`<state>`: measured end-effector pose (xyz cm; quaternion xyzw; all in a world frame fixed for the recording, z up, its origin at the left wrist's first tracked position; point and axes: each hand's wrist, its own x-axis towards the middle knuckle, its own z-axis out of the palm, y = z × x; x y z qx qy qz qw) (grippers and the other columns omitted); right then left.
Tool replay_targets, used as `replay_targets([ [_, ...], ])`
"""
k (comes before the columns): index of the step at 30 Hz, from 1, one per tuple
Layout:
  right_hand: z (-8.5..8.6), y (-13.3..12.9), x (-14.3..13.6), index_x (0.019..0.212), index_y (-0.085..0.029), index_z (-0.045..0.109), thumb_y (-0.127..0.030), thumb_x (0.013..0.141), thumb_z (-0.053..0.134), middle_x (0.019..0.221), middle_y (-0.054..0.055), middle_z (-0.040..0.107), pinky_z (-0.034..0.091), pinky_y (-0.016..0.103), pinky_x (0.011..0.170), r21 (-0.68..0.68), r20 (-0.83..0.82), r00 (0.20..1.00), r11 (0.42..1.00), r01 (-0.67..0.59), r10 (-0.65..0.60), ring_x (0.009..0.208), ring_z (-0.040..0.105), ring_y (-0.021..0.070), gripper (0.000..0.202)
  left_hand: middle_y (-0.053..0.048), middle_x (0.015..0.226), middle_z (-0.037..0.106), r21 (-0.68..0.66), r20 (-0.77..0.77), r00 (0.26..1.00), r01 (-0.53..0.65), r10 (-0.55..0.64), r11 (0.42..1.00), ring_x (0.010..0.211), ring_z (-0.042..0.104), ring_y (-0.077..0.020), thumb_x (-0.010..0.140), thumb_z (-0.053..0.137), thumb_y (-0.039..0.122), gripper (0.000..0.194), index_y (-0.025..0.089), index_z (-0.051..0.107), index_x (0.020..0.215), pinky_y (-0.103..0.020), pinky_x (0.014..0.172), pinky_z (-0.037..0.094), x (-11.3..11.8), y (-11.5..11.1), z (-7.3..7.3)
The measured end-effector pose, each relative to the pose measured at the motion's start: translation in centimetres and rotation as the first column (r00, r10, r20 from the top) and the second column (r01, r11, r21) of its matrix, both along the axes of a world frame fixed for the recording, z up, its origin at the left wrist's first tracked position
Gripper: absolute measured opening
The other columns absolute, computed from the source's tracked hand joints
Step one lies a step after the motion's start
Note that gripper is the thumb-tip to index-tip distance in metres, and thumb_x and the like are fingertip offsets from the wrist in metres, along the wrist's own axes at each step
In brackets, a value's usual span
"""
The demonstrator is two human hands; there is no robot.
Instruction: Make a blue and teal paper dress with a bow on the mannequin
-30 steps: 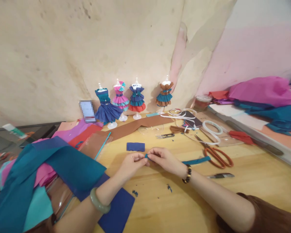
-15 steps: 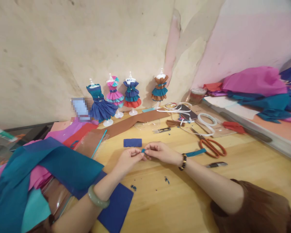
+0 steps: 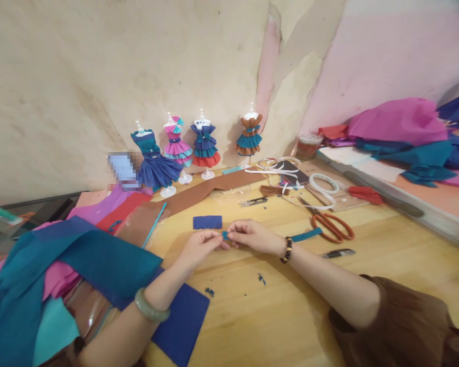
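Wall: I see it (image 3: 99, 61) filling my feed's upper half, flat plaster, stained and cream, flaking to pink.
Tabletop: pale wood (image 3: 275, 316), smooth, with a soft grain.
Teal sheet: thin and matte (image 3: 110, 255), draped in broad folds at the left; cloth or paper, I can't tell from here.
Navy sheet: flat (image 3: 185, 321), straight-edged, partly under the teal one.
Brown strip: long, matte (image 3: 214, 188), bent along its length below the stands.
Miniature dresses: four, ruffled and pleated (image 3: 202, 148), on white forms with round bases, against the wall.
Left hand: thumb and fingers (image 3: 201, 247) pinched on the small teal piece; a smooth green bangle (image 3: 151, 306) rings the wrist.
Right hand: fingertips gripping that same piece from the other side (image 3: 252, 237); round dark and gold beads (image 3: 286, 250) at the wrist.
Scissors: orange looped handles, dark blades (image 3: 312, 212).
Navy rectangle: folded, slightly wavy-edged (image 3: 207, 222), just beyond the fingers.
Teal strip: narrow, flat (image 3: 306, 235), beside the scissors' handles.
Small teal piece: between both hands' fingertips (image 3: 225, 235), above the tabletop, its shape mostly hidden from me.
Snippets: tiny dark curls (image 3: 209, 292) nearer me.
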<state>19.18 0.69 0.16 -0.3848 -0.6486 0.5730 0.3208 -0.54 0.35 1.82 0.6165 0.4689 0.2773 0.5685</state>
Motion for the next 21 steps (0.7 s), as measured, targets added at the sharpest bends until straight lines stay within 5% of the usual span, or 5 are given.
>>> replay_targets([
  [21, 0.20, -0.33, -0.13, 0.080, -0.018, 0.057, -0.057, 0.078, 0.066, 0.065, -0.003, 0.059, 0.039, 0.025, 0.060, -0.014, 0.010, 1.000, 1.000, 0.006, -0.005, 0.057, 0.049, 0.0100, 0.040, -0.005, 0.078, 0.078, -0.012, 0.011, 0.999, 0.039, -0.039, 0.999, 0.083, 0.072, -0.0209, 0.073, 0.069, 0.038, 0.019, 0.019, 0.066, 0.071, -0.034, 0.087, 0.051, -0.03, 0.35, -0.59],
])
